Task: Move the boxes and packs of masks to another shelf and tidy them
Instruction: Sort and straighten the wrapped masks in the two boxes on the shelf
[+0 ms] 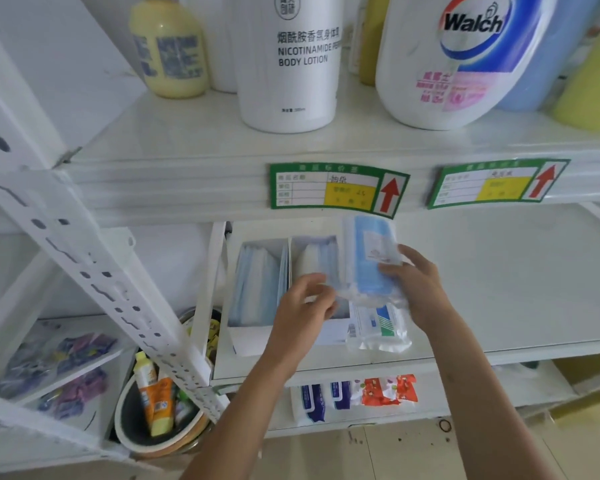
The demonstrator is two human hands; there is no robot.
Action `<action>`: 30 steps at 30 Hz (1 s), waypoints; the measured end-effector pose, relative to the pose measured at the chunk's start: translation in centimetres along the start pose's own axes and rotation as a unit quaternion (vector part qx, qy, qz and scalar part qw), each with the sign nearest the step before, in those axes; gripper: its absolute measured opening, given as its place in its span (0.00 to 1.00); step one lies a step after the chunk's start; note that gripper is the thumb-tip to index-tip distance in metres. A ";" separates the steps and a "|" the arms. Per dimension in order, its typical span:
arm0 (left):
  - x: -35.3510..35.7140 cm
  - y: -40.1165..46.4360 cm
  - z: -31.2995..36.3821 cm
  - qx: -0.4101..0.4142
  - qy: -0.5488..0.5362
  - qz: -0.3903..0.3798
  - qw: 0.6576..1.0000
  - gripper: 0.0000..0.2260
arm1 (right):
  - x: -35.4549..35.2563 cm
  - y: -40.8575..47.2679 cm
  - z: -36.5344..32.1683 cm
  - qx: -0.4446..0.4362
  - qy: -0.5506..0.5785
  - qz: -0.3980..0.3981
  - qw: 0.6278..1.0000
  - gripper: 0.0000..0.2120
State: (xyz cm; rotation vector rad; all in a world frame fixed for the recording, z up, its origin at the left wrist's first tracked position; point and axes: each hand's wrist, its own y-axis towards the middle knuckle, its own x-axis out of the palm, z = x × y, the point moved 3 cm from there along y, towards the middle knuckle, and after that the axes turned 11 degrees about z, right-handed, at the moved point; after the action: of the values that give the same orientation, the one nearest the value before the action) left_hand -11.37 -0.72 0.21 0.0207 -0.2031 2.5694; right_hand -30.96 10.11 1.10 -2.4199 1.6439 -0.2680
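Two open white boxes of blue masks stand side by side on the middle shelf (499, 289), the left box (257, 289) and the right box (317, 254). My right hand (416, 282) grips a clear plastic pack of blue masks (369, 258), held upright just right of the boxes. My left hand (305, 306) pinches the pack's lower left plastic edge, in front of the right box. Another clear pack with blue and green print (381, 327) lies flat on the shelf under the held pack.
The shelf above carries a yellow bottle (168, 46), a white body lotion bottle (288, 64) and a Walch jug (458, 57). Green price tags (336, 190) hang on its edge. A perforated white upright (94, 268) slants at left. Below are wipes packs (354, 393) and a basin of tubes (156, 407).
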 end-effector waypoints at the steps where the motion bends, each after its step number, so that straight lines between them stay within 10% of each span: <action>1: -0.9 0.2 0.1 0.014 0.025 0.001 1.000 0.10 | -1.3 0.9 0.3 -0.008 -0.021 0.035 0.999 0.27; 13: -8.5 1.5 0.4 0.119 0.135 0.098 0.979 0.09 | -2.9 2.8 6.0 -0.087 -0.339 -0.006 0.937 0.31; 18: -9.3 2.0 0.7 0.272 0.400 0.105 0.869 0.09 | -0.9 1.7 2.4 -0.225 -0.398 0.066 0.887 0.26; 24: -6.7 2.2 0.5 0.298 0.513 0.088 0.800 0.14 | 6.3 -2.0 -0.4 -0.290 -0.350 -0.079 0.887 0.09; 30: -6.7 2.7 -0.3 0.257 0.558 0.111 0.781 0.16 | 8.1 -3.5 2.2 -0.362 -0.603 -0.013 0.711 0.16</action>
State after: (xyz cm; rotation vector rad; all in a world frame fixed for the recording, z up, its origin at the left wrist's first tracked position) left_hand -7.12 -6.53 -0.87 -1.3341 0.9809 2.3032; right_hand -24.34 3.93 0.22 -2.0021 1.0477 1.8497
